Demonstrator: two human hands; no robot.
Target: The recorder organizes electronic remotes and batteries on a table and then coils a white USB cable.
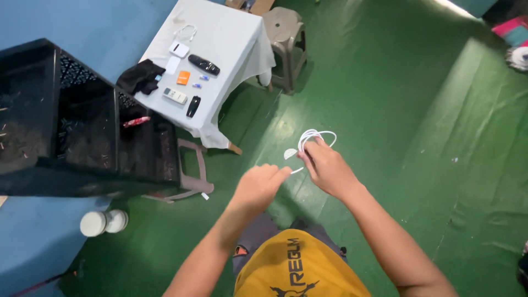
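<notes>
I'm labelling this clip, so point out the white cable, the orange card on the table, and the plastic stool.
white cable (318,135), head view, top of its coiled loops
orange card (183,77), head view, its middle
plastic stool (282,21), head view, its seat

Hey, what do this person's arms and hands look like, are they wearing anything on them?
Both arms are bare from above the elbow down: no sleeves, gloves, watch, rings or bands show on the left hand or right hand. Below them, a mustard-yellow shirt with dark printing and grey trousers are visible.
</notes>
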